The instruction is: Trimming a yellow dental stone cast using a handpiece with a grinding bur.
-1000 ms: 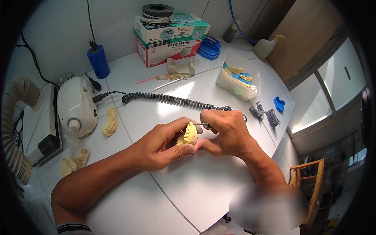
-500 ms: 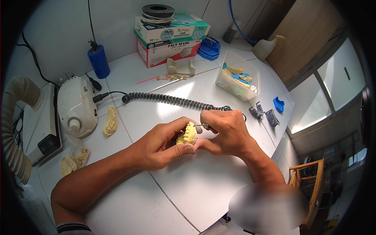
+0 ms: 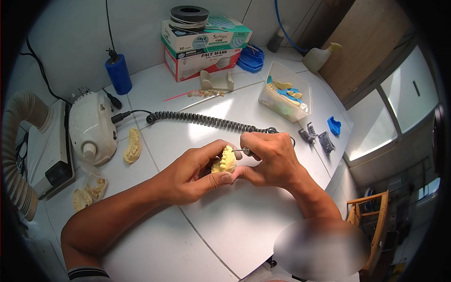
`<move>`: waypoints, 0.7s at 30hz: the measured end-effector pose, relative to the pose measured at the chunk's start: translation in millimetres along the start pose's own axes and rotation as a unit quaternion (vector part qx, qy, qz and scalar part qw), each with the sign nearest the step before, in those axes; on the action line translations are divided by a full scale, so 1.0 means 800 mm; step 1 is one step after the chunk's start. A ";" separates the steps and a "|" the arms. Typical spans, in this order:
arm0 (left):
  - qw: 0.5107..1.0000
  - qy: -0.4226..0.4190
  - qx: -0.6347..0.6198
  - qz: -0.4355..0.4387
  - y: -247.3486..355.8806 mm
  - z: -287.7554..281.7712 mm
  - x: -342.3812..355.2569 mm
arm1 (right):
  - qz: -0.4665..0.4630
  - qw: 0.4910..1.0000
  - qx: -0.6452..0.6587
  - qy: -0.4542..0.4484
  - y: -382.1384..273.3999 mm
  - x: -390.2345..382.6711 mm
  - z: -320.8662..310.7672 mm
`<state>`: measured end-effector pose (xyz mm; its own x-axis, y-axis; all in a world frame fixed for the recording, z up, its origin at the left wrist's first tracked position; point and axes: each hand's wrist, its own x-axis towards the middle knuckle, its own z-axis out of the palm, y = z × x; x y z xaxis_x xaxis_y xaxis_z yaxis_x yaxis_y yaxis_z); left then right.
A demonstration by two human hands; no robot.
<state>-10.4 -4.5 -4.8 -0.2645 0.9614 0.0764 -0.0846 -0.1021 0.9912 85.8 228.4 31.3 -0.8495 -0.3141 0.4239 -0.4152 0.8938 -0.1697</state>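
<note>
In the middle of the view, my left hand (image 3: 195, 175) grips a yellow plaster dental model (image 3: 228, 162), fingers behind it and thumb along its lower edge. My right hand (image 3: 272, 157) is closed around a dental handpiece (image 3: 248, 151), most of which the fingers hide. The handpiece's thin metal bit touches or nearly touches the upper teeth of the model; I cannot tell which. My right thumb rests close to the left thumb at the model's lower side. A coiled black cord (image 3: 211, 119) runs toward the right hand from the white control unit (image 3: 91, 127).
On the left lie a loose yellow dental model (image 3: 133, 146), a small clear box of pieces (image 3: 97, 187) and a ribbed hose (image 3: 28, 110). Mask boxes (image 3: 202, 61) stand at the back. A clear tub (image 3: 285, 94) and grey articulator parts (image 3: 325, 142) are at the right.
</note>
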 end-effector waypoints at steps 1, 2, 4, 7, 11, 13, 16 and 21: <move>1.000 0.000 0.000 0.000 -0.001 0.000 0.000 | 0.004 1.000 0.004 0.003 0.001 0.000 0.001; 1.000 0.003 0.002 -0.002 -0.001 0.000 0.000 | 0.004 1.000 0.004 0.003 0.000 0.001 0.000; 1.000 0.006 0.004 -0.005 -0.001 -0.001 -0.001 | -0.004 1.000 -0.002 -0.001 -0.002 0.001 0.000; 1.000 -0.004 0.007 -0.013 0.001 -0.001 0.000 | -0.001 1.000 0.002 -0.012 -0.001 -0.004 0.000; 1.000 0.006 0.008 -0.004 0.001 0.000 0.000 | 0.003 1.000 0.005 0.000 -0.002 0.001 -0.001; 1.000 0.008 0.009 -0.008 0.000 0.000 0.000 | 0.000 1.000 0.000 -0.008 -0.003 -0.002 -0.001; 1.000 0.006 0.018 -0.010 0.001 -0.001 -0.001 | -0.001 1.000 0.019 0.003 -0.004 -0.002 0.001; 1.000 0.010 0.009 -0.009 0.002 0.000 -0.001 | -0.004 1.000 0.002 -0.003 -0.003 -0.003 0.000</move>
<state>-10.0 -5.0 -3.6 -0.2821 0.9577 0.0573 -0.0725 -0.0808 0.9941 88.5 227.0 30.4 -0.8483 -0.3221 0.4203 -0.4224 0.8903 -0.1703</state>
